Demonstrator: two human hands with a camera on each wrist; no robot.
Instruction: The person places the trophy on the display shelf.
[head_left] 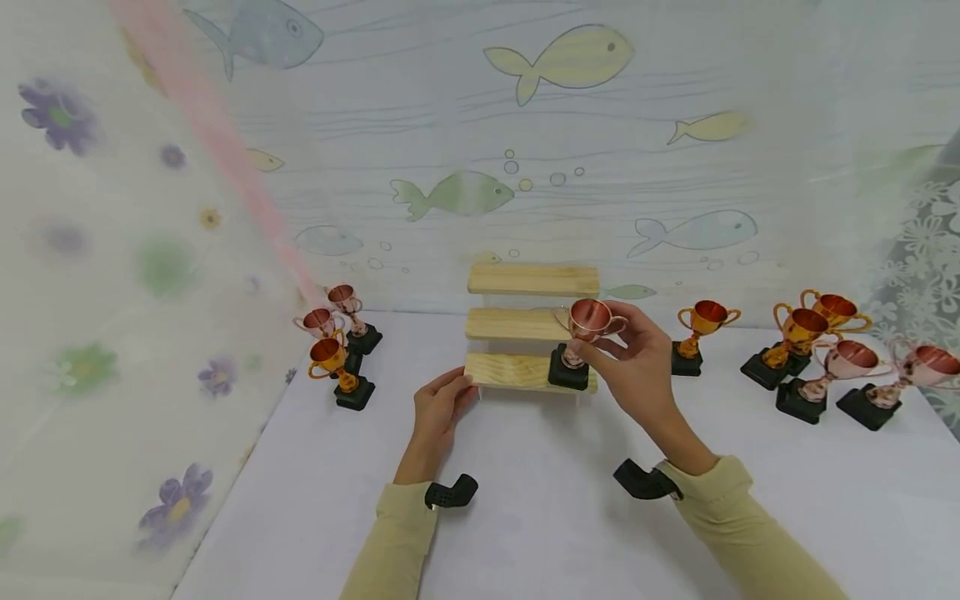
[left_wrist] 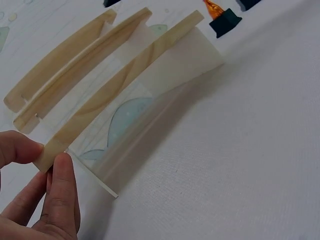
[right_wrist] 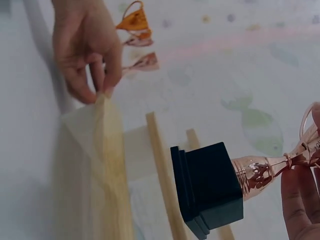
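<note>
While the left hand (head_left: 442,408) stood at about eight o'clock of the wooden rack (head_left: 517,322), its fingers were pinching the left end of the bottom shelf (head_left: 504,369), with the thumb on one face and other fingers on the opposite one. The right hand (head_left: 641,362) was at between three and four o'clock of the rack, and its fingers pinched the narrow stem of a rose-gold trophy (head_left: 588,323). This trophy was in front of the right half of the rack, nearly upright, with its black base (head_left: 567,368) over the bottom shelf in the head view; whether they touched, I could not tell.

On the white tabletop (head_left: 525,500), at nine o'clock of the rack, one gold trophy (head_left: 327,357) stood in front of two rose-gold ones (head_left: 342,297). At three o'clock, just beyond the right hand, there was another gold trophy (head_left: 708,318), and farther in this direction stood two gold and two rose-gold trophies (head_left: 852,358), close together. At twelve o'clock, behind the rack, hung a pale curtain (head_left: 450,117) with drawn fish.
</note>
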